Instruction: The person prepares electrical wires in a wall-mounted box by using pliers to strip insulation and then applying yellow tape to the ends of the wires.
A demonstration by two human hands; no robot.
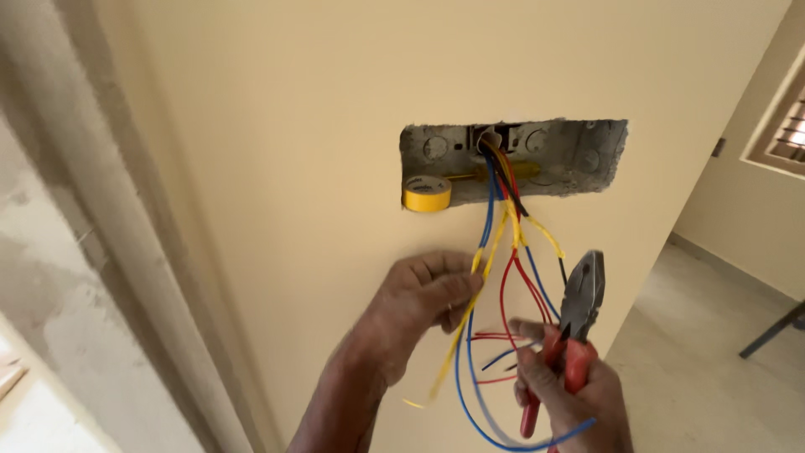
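Note:
A metal switch box (579, 155) is recessed in a cream wall. A bundle of wires (501, 180), yellow, blue, red and black, comes out of a conduit at its top and hangs down. My left hand (423, 298) pinches a yellow wire (486, 256) between thumb and fingers below the box. My right hand (570, 390) holds red-handled pliers (579, 306) with jaws pointing up, and its fingers also touch a thin wire end. A yellow tape roll (426, 194) rests on the box's lower left edge.
A grey plastered door jamb (109, 252) runs down the left. To the right lie a tiled floor (713, 369), a window corner (788, 126) and a dark metal leg (771, 331).

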